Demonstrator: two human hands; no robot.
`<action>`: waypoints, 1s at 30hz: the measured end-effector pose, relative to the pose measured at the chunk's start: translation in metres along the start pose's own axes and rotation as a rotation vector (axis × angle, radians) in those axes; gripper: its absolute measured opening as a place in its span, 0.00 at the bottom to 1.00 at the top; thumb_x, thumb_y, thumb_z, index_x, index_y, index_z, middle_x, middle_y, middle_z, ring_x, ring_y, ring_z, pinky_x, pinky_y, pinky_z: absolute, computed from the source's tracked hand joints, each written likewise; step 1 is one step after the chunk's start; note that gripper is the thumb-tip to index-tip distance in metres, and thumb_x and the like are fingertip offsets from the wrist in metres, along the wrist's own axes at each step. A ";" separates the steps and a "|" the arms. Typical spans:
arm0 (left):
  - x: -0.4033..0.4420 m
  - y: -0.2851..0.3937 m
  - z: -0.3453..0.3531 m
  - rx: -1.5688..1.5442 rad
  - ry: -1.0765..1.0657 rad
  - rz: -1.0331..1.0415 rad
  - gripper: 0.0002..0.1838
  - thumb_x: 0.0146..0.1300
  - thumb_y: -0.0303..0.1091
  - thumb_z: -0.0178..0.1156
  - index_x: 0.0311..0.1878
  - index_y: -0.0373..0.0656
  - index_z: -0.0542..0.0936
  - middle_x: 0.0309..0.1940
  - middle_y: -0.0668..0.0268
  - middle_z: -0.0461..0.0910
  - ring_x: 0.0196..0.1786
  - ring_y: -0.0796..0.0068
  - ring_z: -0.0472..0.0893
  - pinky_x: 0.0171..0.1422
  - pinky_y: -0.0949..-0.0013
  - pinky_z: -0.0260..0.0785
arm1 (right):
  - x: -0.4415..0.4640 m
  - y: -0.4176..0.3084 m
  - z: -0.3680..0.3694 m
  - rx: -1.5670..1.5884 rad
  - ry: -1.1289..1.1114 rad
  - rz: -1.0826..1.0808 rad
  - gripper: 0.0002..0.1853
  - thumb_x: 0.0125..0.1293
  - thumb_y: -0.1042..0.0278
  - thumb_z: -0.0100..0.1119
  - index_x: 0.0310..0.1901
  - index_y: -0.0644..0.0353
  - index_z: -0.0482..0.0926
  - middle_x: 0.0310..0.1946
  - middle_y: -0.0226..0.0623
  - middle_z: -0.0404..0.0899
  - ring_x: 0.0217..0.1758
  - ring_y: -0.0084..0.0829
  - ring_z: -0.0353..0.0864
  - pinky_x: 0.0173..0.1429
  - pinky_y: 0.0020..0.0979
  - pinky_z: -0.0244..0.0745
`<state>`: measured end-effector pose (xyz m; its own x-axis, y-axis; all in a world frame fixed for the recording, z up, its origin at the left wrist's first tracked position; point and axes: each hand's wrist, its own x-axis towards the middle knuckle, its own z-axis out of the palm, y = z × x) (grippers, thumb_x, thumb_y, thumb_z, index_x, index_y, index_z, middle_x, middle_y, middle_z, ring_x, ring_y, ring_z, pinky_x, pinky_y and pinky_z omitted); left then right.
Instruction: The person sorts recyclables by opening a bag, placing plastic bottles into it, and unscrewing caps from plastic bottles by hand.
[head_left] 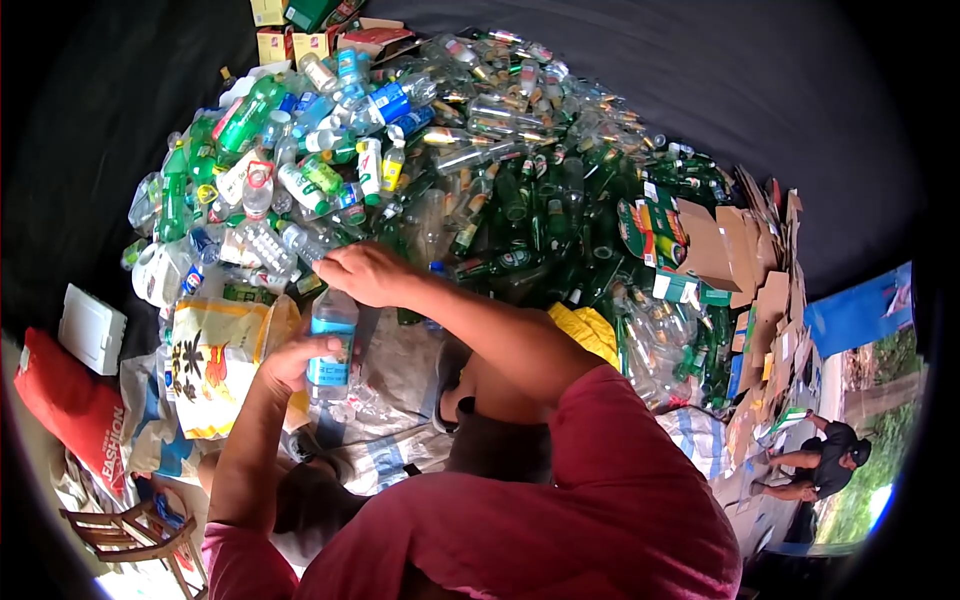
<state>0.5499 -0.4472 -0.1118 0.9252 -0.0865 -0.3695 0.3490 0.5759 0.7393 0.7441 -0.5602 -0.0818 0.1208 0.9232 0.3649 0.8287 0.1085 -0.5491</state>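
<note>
the top of the blue-labelled bottle [331,348] disappears beneath our right hand [365,274], so we cannot tell what those fingertips grip. the other fingers of our left hand [300,362] are hidden behind the bottle, and the label's finer print is too small for us. our right forearm [490,325] covers part of the bottle heap [540,200]. the upper cartons [270,12] and wooden chair [125,540] are cut off.
</note>
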 end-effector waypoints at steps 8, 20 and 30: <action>0.010 -0.009 0.030 1.224 0.638 0.506 0.51 0.50 0.45 0.80 0.72 0.39 0.61 0.51 0.50 0.81 0.50 0.56 0.84 0.52 0.59 0.77 | -0.002 0.002 0.012 -0.050 0.001 0.554 0.28 0.73 0.46 0.45 0.28 0.64 0.80 0.30 0.51 0.83 0.37 0.55 0.83 0.46 0.51 0.76; 0.007 0.000 0.016 0.116 0.131 0.062 0.34 0.55 0.27 0.71 0.66 0.40 0.69 0.50 0.57 0.82 0.52 0.59 0.84 0.58 0.56 0.78 | -0.006 0.004 -0.008 0.143 -0.153 0.386 0.27 0.74 0.46 0.47 0.32 0.65 0.80 0.29 0.52 0.81 0.34 0.54 0.81 0.43 0.48 0.73; -0.001 0.011 0.012 -0.226 -0.163 -0.006 0.37 0.59 0.38 0.65 0.71 0.41 0.65 0.58 0.48 0.79 0.47 0.48 0.86 0.54 0.51 0.79 | 0.003 0.001 -0.018 0.366 -0.134 0.418 0.24 0.74 0.48 0.50 0.36 0.64 0.79 0.30 0.46 0.82 0.35 0.43 0.83 0.43 0.42 0.74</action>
<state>0.5549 -0.4506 -0.0967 0.9414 -0.2092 -0.2645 0.3293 0.7400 0.5865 0.7548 -0.5642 -0.0675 0.3071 0.9514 -0.0249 0.4789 -0.1771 -0.8598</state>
